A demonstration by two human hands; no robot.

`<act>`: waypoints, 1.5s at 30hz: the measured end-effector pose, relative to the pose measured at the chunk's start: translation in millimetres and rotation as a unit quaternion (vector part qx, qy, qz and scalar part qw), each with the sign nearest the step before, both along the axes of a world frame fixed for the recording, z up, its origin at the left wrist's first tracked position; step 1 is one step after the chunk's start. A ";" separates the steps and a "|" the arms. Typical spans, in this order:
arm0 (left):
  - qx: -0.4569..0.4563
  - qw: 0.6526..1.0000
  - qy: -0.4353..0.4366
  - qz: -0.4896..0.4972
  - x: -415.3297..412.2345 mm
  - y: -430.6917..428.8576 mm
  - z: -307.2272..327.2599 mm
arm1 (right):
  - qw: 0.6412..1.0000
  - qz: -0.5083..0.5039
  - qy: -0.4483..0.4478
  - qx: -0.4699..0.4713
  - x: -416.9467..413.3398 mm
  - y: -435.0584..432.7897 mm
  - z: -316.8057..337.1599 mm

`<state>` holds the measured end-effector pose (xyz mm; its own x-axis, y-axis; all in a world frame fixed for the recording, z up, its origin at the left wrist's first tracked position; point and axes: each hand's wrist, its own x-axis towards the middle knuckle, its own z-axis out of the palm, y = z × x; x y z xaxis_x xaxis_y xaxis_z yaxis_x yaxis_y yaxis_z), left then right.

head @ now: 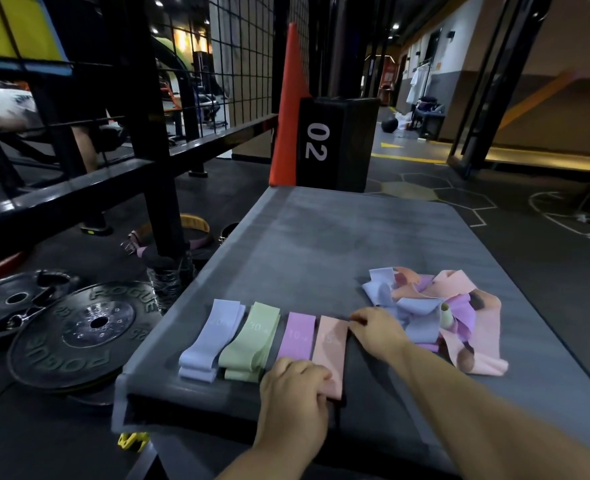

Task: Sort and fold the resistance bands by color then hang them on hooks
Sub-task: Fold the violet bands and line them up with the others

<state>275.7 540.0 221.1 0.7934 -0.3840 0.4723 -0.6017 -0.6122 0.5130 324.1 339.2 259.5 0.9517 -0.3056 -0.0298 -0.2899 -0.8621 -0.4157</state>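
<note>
Pinching peach band (329,344): left hand (293,386), right hand (376,330).

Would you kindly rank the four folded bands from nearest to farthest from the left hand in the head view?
1. Peach band, gripped by the left hand.
2. Purple band, just left of it.
3. Green band, further left.
4. Blue band, leftmost.

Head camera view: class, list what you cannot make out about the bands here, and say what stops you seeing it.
Head view, near end of the peach band: covered by the left hand gripping it.
Head view, its far corner: partly under the pinching right hand.
Head view, number of bands in the pile: they overlap.
Head view, print on the blue band: too faint.
Hooks: none in view.
</note>
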 end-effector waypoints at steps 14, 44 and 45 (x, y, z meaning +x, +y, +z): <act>-0.047 0.998 0.044 -0.015 3.2 -2.4 -12.8 | 0.995 -0.082 -0.002 0.057 1.2 0.5 -1.3; 0.150 0.988 -0.003 0.026 2.1 -5.5 -17.3 | 0.954 0.229 0.032 -0.190 0.7 30.8 -1.2; 0.156 0.987 0.006 0.026 2.2 -5.9 -17.8 | 0.950 0.235 0.052 -0.199 2.1 31.6 -2.9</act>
<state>277.9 534.1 203.3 0.8203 -0.4684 0.3283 -0.5608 -0.7715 0.3004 326.1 370.9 256.6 0.9839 0.1462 -0.1026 0.1450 -0.9892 -0.0197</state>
